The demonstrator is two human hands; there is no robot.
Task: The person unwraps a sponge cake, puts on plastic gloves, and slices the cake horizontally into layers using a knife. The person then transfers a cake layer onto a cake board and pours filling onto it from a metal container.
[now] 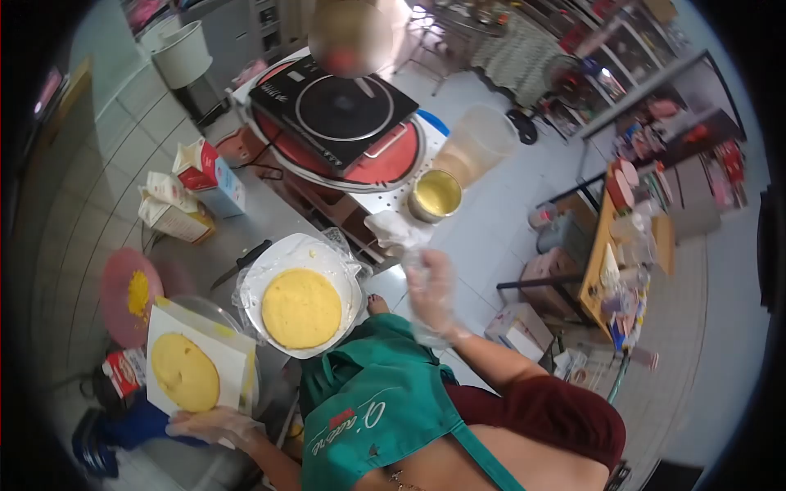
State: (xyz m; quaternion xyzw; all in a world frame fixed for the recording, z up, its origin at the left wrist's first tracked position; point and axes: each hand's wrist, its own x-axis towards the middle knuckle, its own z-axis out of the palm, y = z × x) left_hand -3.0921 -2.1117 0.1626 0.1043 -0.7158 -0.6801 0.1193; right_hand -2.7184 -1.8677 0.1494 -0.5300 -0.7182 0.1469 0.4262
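My left hand [196, 425], in a clear plastic glove, grips the near edge of a white cake board [233, 360]. A round yellow sponge cake layer [185, 372] lies on that board, which is tilted. Another yellow sponge layer [301, 308] sits in a white dish [278, 250] lined with clear plastic, in front of my apron. My right hand [431, 290], gloved too, is raised to the right of this dish with its fingers loosely apart. Just beyond its fingertips is a crumpled white cloth [399, 230]; whether they touch is unclear.
A black-handled knife [252, 255] lies beside the dish. Two opened cartons [214, 182] stand behind it. A pink plate [123, 286] holds yellow shreds. An induction cooker [332, 106], a metal tin [435, 196] with yellow contents and a translucent container [479, 143] occupy the far stand.
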